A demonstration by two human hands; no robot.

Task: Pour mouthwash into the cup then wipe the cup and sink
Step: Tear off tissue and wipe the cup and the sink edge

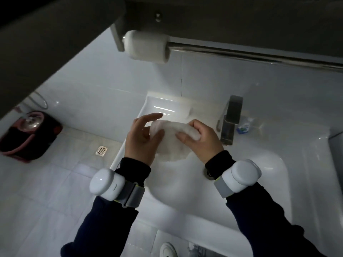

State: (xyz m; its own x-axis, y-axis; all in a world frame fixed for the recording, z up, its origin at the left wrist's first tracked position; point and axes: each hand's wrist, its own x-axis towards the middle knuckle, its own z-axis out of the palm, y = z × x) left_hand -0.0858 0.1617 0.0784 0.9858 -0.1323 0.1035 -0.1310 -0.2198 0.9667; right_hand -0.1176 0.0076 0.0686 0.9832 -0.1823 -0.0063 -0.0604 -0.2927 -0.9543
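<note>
Both hands are over the white sink (259,175), near its far left corner. My right hand (199,140) pinches the top edge of a white cloth (172,141), which hangs down towards the basin. My left hand (143,138) is on the cloth's left side, thumb against it and fingers spread. Whether something is wrapped inside the cloth I cannot tell. No cup or mouthwash bottle is clearly visible. The drain (208,173) shows just under my right wrist.
A dark metal faucet (231,119) stands at the sink's back rim, with a small blue-and-white packet (245,127) beside it. Overhead hang a paper roll (146,46) and a metal rail (259,52). On the floor at left are a dark mop bucket (29,136) and a floor drain (101,150).
</note>
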